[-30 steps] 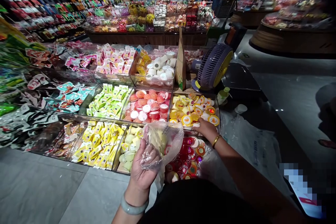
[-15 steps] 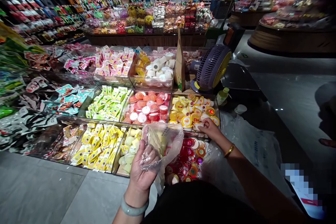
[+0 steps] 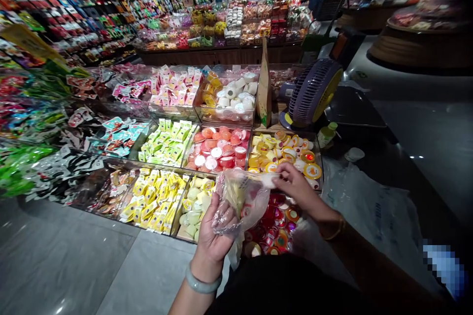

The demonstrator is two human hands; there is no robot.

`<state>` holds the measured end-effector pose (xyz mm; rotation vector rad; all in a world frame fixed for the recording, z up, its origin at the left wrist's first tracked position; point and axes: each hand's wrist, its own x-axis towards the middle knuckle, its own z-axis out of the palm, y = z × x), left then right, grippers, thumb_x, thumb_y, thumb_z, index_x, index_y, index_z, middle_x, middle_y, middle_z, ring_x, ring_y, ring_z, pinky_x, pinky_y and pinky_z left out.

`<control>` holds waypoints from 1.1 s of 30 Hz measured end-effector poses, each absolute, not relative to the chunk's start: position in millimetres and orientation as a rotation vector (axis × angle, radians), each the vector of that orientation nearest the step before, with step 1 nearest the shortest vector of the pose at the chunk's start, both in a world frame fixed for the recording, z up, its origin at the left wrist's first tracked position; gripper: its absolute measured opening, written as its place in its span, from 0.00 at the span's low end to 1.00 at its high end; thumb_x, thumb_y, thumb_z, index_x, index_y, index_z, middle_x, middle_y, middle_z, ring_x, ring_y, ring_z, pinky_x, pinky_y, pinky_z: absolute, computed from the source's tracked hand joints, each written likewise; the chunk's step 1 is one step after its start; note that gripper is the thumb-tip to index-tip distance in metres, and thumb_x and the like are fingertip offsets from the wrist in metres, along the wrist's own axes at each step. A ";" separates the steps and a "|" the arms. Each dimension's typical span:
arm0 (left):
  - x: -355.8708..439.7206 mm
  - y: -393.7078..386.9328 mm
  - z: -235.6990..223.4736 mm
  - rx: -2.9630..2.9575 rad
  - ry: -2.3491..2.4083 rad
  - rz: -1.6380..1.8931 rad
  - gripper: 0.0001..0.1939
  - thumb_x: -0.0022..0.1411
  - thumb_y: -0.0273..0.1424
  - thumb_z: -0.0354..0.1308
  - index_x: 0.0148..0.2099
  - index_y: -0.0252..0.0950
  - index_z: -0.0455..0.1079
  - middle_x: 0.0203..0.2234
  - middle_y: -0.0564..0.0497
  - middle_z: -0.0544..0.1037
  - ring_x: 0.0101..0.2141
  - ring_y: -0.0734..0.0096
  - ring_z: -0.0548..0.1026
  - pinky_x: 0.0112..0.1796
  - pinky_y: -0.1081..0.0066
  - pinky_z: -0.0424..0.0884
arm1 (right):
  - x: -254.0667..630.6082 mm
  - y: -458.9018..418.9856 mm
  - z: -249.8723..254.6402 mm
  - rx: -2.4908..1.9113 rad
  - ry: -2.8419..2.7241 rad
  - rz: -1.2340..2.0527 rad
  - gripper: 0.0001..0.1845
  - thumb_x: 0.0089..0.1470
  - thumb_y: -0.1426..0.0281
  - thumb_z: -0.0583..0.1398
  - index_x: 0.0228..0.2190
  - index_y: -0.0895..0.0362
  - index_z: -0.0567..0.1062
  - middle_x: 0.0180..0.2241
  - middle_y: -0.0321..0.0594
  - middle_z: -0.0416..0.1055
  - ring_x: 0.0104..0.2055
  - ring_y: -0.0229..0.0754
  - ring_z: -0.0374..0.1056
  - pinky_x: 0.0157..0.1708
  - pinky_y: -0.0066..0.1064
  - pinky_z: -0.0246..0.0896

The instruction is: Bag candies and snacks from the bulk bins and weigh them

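Note:
My left hand (image 3: 219, 229) is closed around a clear plastic bag (image 3: 254, 202), which hangs over the front bins. At the bag's right edge, my right hand (image 3: 297, 188) pinches a whitish jelly cup (image 3: 271, 180); its outline is partly blurred. Whether the cup is inside the mouth of the bag or just beside it I cannot tell. Behind my right hand lies a bin of yellow jelly cups (image 3: 263, 147). Red jelly cups (image 3: 275, 229) fill the bin below the bag, and pink jelly cups (image 3: 218, 147) are in the one beyond it.
A purple fan (image 3: 310, 93) stands behind the bins beside a brown paper bag (image 3: 264, 86). To the right are a small green bottle (image 3: 327, 134) and a large plastic bag (image 3: 373, 216). Yellow packets (image 3: 157, 197) fill a bin to the left.
My right hand has left the yellow bin and moved to the bag with a whitish jelly cup in its fingers. My left hand still grips the bag. The view has shifted slightly.

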<state>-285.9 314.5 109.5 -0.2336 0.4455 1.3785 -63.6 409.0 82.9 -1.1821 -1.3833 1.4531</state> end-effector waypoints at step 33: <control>-291.3 308.9 112.3 -0.110 0.406 1.437 0.19 0.73 0.30 0.44 0.27 0.36 0.60 0.13 0.61 0.52 0.13 0.81 0.58 0.16 0.80 0.48 | 17.4 476.7 -4.3 -2.077 -2.180 -0.082 0.28 0.50 0.63 0.67 0.52 0.58 0.72 0.51 0.55 0.69 0.52 0.58 0.62 0.46 0.43 0.56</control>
